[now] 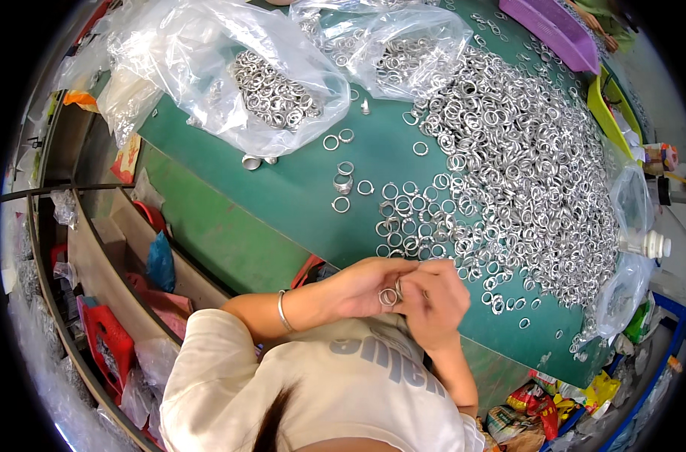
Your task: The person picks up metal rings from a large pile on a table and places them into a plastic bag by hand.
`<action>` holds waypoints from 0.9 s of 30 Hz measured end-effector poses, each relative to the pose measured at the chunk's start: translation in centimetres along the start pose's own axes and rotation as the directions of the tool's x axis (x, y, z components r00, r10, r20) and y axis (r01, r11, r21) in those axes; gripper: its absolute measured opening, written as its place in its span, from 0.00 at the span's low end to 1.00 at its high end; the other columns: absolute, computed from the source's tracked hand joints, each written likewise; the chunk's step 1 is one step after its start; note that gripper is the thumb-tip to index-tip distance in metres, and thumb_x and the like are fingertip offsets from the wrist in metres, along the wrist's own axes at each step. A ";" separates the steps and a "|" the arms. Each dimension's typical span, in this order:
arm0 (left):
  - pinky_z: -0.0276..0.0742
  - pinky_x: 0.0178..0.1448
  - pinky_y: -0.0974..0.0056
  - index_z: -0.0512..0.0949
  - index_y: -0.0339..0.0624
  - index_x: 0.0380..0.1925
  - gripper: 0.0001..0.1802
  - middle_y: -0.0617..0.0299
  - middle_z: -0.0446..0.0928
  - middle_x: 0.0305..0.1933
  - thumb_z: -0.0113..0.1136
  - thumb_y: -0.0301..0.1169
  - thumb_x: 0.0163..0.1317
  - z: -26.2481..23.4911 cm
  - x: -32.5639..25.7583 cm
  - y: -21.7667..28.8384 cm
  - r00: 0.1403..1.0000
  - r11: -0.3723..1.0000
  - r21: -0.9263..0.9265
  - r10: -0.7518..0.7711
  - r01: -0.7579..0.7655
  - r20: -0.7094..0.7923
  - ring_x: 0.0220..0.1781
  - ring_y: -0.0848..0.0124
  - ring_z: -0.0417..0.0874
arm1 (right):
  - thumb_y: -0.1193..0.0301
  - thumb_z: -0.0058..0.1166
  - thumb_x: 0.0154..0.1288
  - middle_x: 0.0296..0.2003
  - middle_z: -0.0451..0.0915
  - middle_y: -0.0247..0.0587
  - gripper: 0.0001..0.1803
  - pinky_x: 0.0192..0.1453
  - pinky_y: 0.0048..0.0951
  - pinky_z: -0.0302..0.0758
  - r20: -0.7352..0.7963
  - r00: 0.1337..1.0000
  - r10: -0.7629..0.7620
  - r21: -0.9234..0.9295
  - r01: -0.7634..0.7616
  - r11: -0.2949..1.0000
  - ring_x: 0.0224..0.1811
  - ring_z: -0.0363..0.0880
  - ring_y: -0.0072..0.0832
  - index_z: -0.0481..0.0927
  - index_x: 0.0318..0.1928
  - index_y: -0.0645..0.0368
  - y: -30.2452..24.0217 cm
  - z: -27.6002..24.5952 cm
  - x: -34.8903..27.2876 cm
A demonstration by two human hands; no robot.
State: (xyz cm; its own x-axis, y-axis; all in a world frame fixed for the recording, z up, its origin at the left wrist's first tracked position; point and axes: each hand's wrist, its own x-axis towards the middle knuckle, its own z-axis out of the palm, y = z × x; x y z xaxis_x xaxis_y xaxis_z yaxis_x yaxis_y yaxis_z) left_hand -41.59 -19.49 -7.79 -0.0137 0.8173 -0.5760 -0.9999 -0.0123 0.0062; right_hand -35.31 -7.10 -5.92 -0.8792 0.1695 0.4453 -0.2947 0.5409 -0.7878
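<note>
My two hands meet at the near edge of the green table, in front of my body. My left hand (364, 285) is curled around a few silver-coloured rings (389, 297), which show between the hands. My right hand (436, 298) is closed against the left, its fingertips at the same rings; what lies inside its fingers is partly hidden. Just beyond the hands lies a loose group of rings (409, 205), joined on the right to a large heap of rings (520, 166). Several single rings (341, 204) are scattered to the left of that group.
Clear plastic bags with rings (324, 83) lie at the far side of the green table (283, 200). A purple basket (554, 34) and a yellow-green basket (613, 113) stand far right. Another person's hand (605, 38) shows behind. Wooden shelving (124, 271) with red trays is at left.
</note>
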 end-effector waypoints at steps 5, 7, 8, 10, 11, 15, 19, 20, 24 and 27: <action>0.77 0.47 0.65 0.74 0.41 0.40 0.13 0.63 0.76 0.42 0.42 0.37 0.70 1.3 0.4 -0.6 0.980 0.979 -0.169 0.141 -0.116 0.140 0.42 0.73 0.78 | 0.72 0.62 0.44 0.35 0.76 0.39 0.12 0.35 0.33 0.69 0.256 0.965 -0.051 -0.295 0.129 0.947 0.34 0.74 0.34 0.78 0.33 0.58 -0.7 -0.1 0.4; 0.76 0.40 0.67 0.74 0.42 0.38 0.12 0.63 0.76 0.40 0.46 0.38 0.68 1.9 0.1 -0.2 0.986 0.972 -0.181 0.160 -0.149 0.045 0.38 0.74 0.78 | 0.70 0.62 0.46 0.40 0.75 0.37 0.14 0.46 0.36 0.65 0.302 0.953 -0.031 -0.256 0.112 0.960 0.41 0.72 0.35 0.77 0.37 0.55 -0.9 -0.2 0.6; 0.75 0.36 0.68 0.74 0.42 0.37 0.12 0.64 0.76 0.39 0.48 0.38 0.67 0.9 0.1 -0.2 0.988 0.965 -0.214 0.153 -0.150 -0.002 0.36 0.75 0.78 | 0.70 0.62 0.46 0.39 0.75 0.37 0.14 0.45 0.36 0.65 0.269 0.961 -0.062 -0.211 0.122 0.970 0.41 0.72 0.35 0.77 0.36 0.55 -1.1 -0.4 1.0; 0.71 0.29 0.70 0.75 0.43 0.34 0.12 0.64 0.76 0.35 0.52 0.39 0.66 -0.2 -0.5 0.0 0.973 0.949 -0.220 0.212 -0.227 -0.088 0.32 0.76 0.76 | 0.72 0.61 0.47 0.39 0.75 0.37 0.12 0.45 0.35 0.65 0.202 0.974 -0.106 -0.114 0.131 0.985 0.41 0.72 0.35 0.77 0.35 0.56 -1.0 -0.5 2.0; 0.69 0.26 0.71 0.75 0.43 0.33 0.12 0.65 0.76 0.33 0.53 0.40 0.65 -0.6 -1.0 0.1 0.953 0.936 -0.192 0.275 -0.296 -0.128 0.30 0.76 0.75 | 0.73 0.61 0.48 0.40 0.75 0.37 0.11 0.45 0.34 0.65 0.170 0.978 -0.117 -0.063 0.129 0.990 0.41 0.72 0.35 0.78 0.35 0.57 -0.7 -0.5 2.4; 0.65 0.23 0.74 0.76 0.40 0.31 0.09 0.64 0.74 0.29 0.57 0.34 0.62 -2.4 -4.1 1.2 0.821 0.829 0.010 0.554 -0.558 -0.137 0.27 0.77 0.73 | 0.77 0.60 0.50 0.39 0.75 0.39 0.10 0.46 0.32 0.65 0.109 0.982 0.156 -0.135 -0.140 0.981 0.40 0.72 0.36 0.79 0.35 0.60 2.9 0.9 4.6; 0.66 0.26 0.73 0.79 0.35 0.31 0.05 0.62 0.73 0.27 0.64 0.23 0.54 -3.6 -5.3 2.7 0.351 0.166 0.855 0.936 -0.492 0.021 0.25 0.74 0.73 | 0.77 0.60 0.51 0.34 0.74 0.39 0.09 0.45 0.34 0.65 0.206 0.971 0.118 -0.389 -0.029 0.921 0.38 0.70 0.36 0.79 0.36 0.61 4.3 3.1 6.7; 0.67 0.27 0.72 0.79 0.35 0.32 0.06 0.61 0.73 0.27 0.64 0.22 0.52 -3.9 -5.4 3.1 0.313 0.024 0.931 0.945 -0.365 0.098 0.25 0.72 0.73 | 0.77 0.60 0.50 0.33 0.74 0.39 0.10 0.44 0.35 0.65 0.231 0.967 0.109 -0.463 0.011 0.886 0.38 0.70 0.36 0.79 0.36 0.61 4.6 3.5 7.1; 0.69 0.29 0.66 0.80 0.37 0.34 0.11 0.58 0.71 0.27 0.67 0.21 0.47 -4.4 -5.1 4.0 0.218 -0.247 0.967 0.942 -0.060 0.254 0.25 0.67 0.73 | 0.78 0.60 0.50 0.32 0.74 0.40 0.07 0.44 0.36 0.65 0.266 0.955 0.134 -0.456 0.003 0.890 0.38 0.70 0.35 0.78 0.32 0.61 5.6 4.1 7.4; 0.71 0.29 0.62 0.79 0.41 0.34 0.11 0.59 0.71 0.28 0.67 0.24 0.48 -4.4 -4.6 4.5 0.200 -0.247 0.969 0.949 -0.001 0.243 0.25 0.63 0.76 | 0.83 0.55 0.52 0.29 0.77 0.43 0.05 0.33 0.33 0.70 0.196 0.880 0.432 0.068 -0.452 0.889 0.27 0.73 0.37 0.76 0.31 0.65 5.5 3.9 7.1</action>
State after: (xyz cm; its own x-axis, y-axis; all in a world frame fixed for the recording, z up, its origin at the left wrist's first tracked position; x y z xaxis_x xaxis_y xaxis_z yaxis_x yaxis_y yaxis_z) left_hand -46.00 -25.78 -8.71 -0.9523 0.2919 0.0887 0.2454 0.5603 0.7911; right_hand -44.63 -6.17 -8.74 -0.9747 0.2213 -0.0322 0.1098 0.3483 -0.9309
